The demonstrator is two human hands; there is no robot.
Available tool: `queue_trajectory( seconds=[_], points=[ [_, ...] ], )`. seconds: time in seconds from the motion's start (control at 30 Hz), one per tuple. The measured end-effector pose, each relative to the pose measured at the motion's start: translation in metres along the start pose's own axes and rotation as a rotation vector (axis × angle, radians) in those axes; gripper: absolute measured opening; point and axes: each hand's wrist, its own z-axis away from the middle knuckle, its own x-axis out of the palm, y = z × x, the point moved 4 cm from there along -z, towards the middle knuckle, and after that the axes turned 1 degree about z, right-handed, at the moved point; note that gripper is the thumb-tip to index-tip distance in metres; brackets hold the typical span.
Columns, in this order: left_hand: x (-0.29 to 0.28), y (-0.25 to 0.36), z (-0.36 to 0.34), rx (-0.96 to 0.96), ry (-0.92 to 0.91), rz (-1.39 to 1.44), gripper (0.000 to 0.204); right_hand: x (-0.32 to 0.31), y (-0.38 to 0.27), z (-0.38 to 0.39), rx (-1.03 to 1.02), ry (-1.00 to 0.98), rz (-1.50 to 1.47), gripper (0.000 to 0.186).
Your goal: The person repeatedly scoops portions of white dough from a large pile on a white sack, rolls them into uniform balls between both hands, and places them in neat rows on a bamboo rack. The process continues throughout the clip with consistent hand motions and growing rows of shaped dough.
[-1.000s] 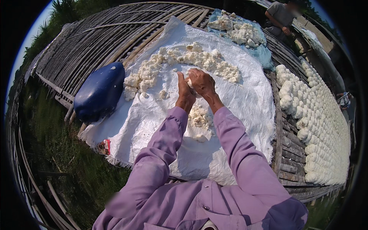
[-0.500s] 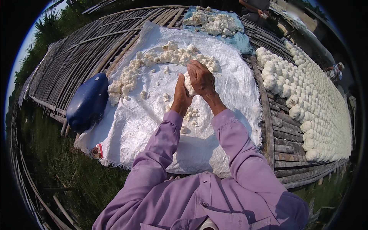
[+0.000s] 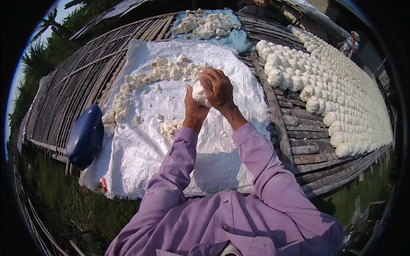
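Note:
Between my two hands is a rounded white ball (image 3: 199,94) of crumbly, dough-like stuff. My left hand (image 3: 195,112) cups it from below and the left, thumb pointing up. Over its top and right side curls my right hand (image 3: 218,90), fingers bent and covering part of it. Both hands are above a white woven sheet (image 3: 145,166). Beyond them, loose white crumbly lumps (image 3: 166,71) lie in a curved band along the sheet's far and left parts. A smaller heap of crumbs (image 3: 171,127) lies left of my left wrist.
A dark blue rounded container (image 3: 85,136) rests at the sheet's left edge. Many rows of white balls (image 3: 341,98) cover the bamboo platform (image 3: 309,149) on the right. More lumps sit on a blue sheet (image 3: 243,38) at the far side. Another person (image 3: 350,44) is at the far right.
The view has swung right, so the sheet and platform appear farther left. My hands have shifted right over the sheet, still around the ball, and more of the ball shows between them.

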Motion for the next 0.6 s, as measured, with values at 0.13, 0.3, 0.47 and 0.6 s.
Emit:
queue_trajectory(
  seconds=[0.13,0.3,0.47,0.6],
  points=[
    [0.031,-0.024,0.004,-0.138,-0.213,0.159,0.093,0.003,0.052,0.022,0.609,-0.086,-0.384,0.047],
    [0.039,-0.051,0.005,-0.088,0.028,0.144,0.097,-0.035,0.041,0.025,0.257,-0.352,-0.184,0.050],
    [0.066,-0.084,0.010,-0.215,-0.109,0.051,0.091,-0.096,0.035,0.007,0.068,0.171,-0.043,0.039],
    [0.087,-0.107,0.013,-0.312,-0.262,0.130,0.108,-0.091,0.074,0.028,0.432,-0.202,-0.110,0.047]
  ],
)
